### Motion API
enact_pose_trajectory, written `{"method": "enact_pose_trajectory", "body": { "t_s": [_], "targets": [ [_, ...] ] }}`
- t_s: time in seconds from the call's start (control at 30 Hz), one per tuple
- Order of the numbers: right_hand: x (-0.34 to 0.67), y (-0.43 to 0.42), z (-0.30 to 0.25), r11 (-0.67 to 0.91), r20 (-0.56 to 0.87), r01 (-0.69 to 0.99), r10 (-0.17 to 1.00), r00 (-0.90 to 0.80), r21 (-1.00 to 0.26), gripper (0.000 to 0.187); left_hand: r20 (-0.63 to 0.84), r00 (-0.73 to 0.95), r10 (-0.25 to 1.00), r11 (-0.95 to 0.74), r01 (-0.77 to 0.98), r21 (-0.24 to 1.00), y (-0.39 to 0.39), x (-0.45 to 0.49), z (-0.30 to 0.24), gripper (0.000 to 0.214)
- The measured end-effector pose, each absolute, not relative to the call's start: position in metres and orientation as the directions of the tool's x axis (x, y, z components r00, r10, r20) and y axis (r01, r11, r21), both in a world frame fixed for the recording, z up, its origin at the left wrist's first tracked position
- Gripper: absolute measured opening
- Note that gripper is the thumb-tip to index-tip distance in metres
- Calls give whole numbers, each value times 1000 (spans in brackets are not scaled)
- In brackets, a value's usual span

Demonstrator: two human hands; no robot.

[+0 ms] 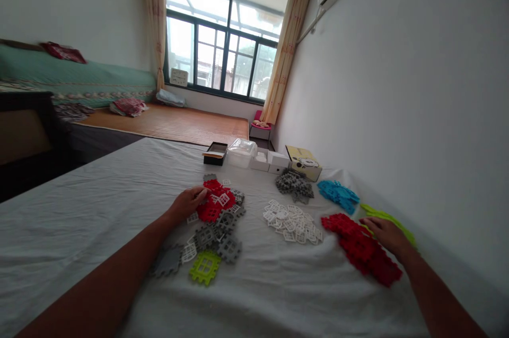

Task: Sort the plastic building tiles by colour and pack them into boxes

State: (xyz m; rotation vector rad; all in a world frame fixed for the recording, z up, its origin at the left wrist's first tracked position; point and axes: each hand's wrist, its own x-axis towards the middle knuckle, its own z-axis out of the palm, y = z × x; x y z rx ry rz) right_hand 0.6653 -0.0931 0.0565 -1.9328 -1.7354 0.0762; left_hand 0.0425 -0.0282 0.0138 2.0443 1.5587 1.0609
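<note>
My left hand point(190, 202) rests at the left edge of a joined cluster of red, grey and white plastic tiles point(218, 216), its fingers curled against a red tile. A lime green tile point(205, 267) lies at the cluster's near end. My right hand point(385, 233) lies on the far edge of a red tile pile point(361, 249), fingers bent, next to lime green tiles point(387, 218). Between my hands sits a white tile pile point(292, 221). Whether either hand grips a tile is unclear.
A grey tile pile point(294, 184) and a blue one point(338, 194) lie farther back on the white sheet point(99, 221). Small boxes point(258, 158) and a cardboard box point(304, 163) line the far edge. The wall runs along the right; a bed point(79, 83) and window point(222, 36) stand beyond.
</note>
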Motion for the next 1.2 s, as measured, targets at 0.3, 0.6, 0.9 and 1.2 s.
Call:
{"method": "enact_pose_trajectory", "body": {
  "t_s": [0.3,0.6,0.9,1.2],
  "targets": [
    [476,-91,73,372,322,824,914,-246,-428,32,369,109,923,-344,665,663,-36,48,16,42],
    [283,-57,58,578,326,680,816,-477,-450,33,362,104,926,-340,641,688,-35,47,12,42],
    [278,-56,70,662,539,703,704,-462,-262,10,350,70,934,-312,638,704,-38,50,17,35],
    [385,-62,71,493,503,651,843,-191,-577,27,358,85,930,-324,651,686,-34,44,17,44]
  ]
}}
